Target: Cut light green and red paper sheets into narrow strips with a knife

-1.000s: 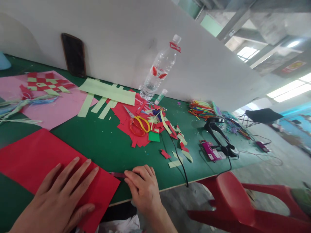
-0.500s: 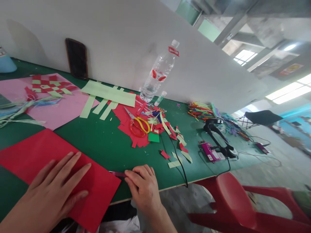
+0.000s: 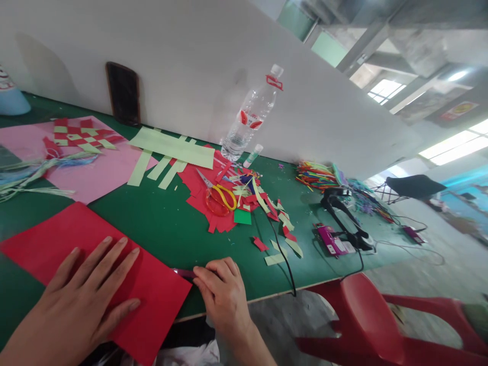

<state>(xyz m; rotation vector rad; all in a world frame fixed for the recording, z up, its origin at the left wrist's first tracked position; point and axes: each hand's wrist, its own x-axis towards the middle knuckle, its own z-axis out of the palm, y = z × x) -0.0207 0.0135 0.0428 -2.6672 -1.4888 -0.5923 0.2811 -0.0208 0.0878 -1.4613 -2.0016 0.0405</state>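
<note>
A sheet of red paper (image 3: 162,305) lies at the near left, one corner reaching past the table's front edge. My left hand (image 3: 87,295) rests flat on it, fingers spread. Just off the sheet's right edge, my right hand (image 3: 223,287) pinches a slim purple craft knife (image 3: 185,273). Its silvery tip meets the paper's edge, and part of it may be under the sheet. Beyond the hands, scissors (image 3: 219,197) with yellow and orange handles lie on red paper scraps (image 3: 196,185).
Pale green strips (image 3: 171,147) and pink paper (image 3: 95,178) with a woven red-green piece (image 3: 80,134) lie toward the wall. A phone (image 3: 124,94), water bottle (image 3: 249,117) and glue stick (image 3: 253,155) stand there. A black cable (image 3: 284,256) crosses the right; a red chair (image 3: 369,315) adjoins the table.
My right hand has shifted slightly left toward the red paper, and less of the knife shows. My left fingers have moved slightly on the sheet. The view has shifted a little.
</note>
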